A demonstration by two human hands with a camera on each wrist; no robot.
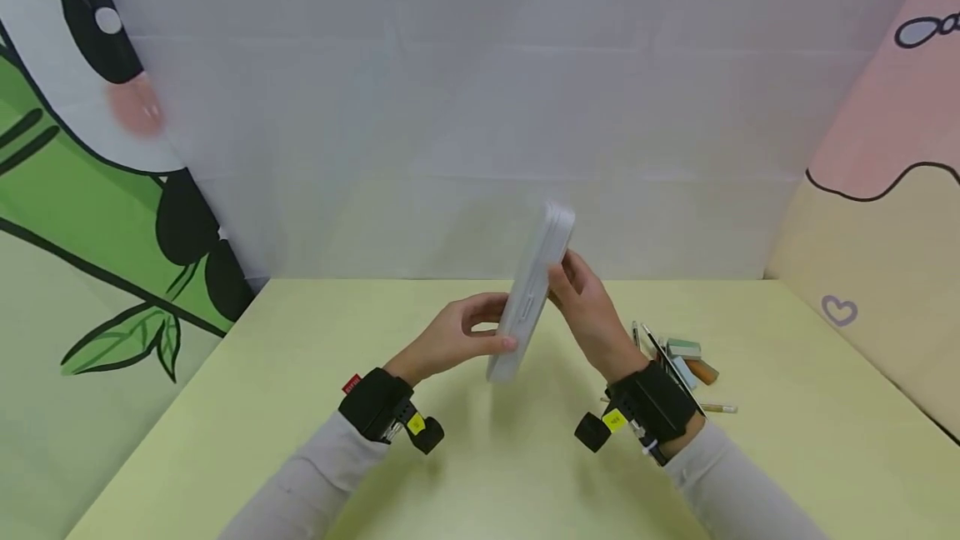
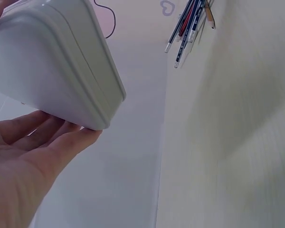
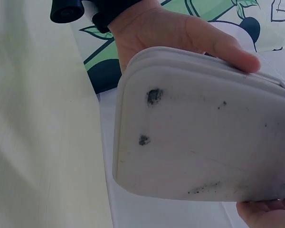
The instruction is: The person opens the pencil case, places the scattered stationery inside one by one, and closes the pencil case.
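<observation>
A closed white plastic pencil case (image 1: 534, 294) is held tilted above the table, its latch side facing the head camera. At its lower left end my left hand (image 1: 465, 330) grips it, the thumb on the near edge. My right hand (image 1: 588, 315) holds the upper right part, thumb on the near side and fingers partly hidden behind it. Dark smudges mark the broad face of the case (image 3: 204, 137) in the right wrist view. In the left wrist view, my left hand (image 2: 33, 156) supports the case (image 2: 52, 61) along one edge.
Behind my right wrist lie several pencils (image 2: 190, 26), a green-and-white eraser (image 1: 683, 349) and an orange-brown piece (image 1: 702, 371). One pencil (image 1: 718, 408) lies apart on the pale yellow table (image 1: 360, 307). Printed cloth walls stand at the back and sides.
</observation>
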